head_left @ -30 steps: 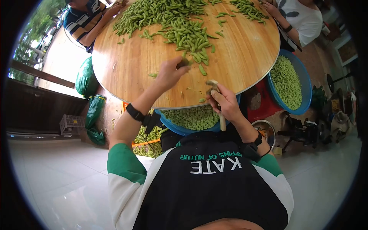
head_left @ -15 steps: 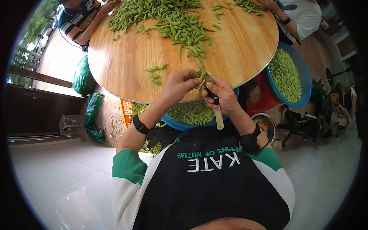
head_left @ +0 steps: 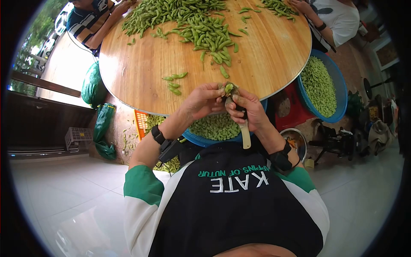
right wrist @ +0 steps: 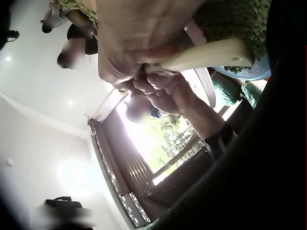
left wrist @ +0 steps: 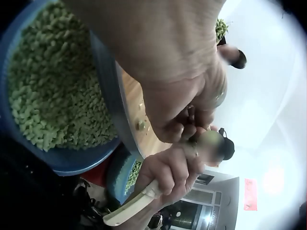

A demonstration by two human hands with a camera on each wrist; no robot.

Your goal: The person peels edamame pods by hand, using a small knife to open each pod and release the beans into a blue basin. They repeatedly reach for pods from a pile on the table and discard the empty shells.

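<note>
My left hand point(head_left: 204, 102) pinches a green edamame pod point(head_left: 229, 88) by its end, right at the fingertips of my right hand point(head_left: 247, 107). My right fingers curl round a tool with a cream curved handle point(head_left: 245, 136), which points back towards my body. The tool's other end is hidden among the fingers. Both hands meet over the near table edge, above a blue basin point(head_left: 234, 138) of shelled beans. In the left wrist view the handle point(left wrist: 132, 207) sticks out below the right hand.
Edamame pods point(head_left: 209, 34) are heaped on the round wooden table point(head_left: 141, 73), with a few pods point(head_left: 173, 85) near my left hand. Another blue basin point(head_left: 344, 92) of beans stands right; an orange crate point(head_left: 141, 122) left. Two people sit across.
My left hand has come from over the table to my right hand, bringing a pod. Several loose pods now lie on the table at left. The right hand keeps hold of the tool.
</note>
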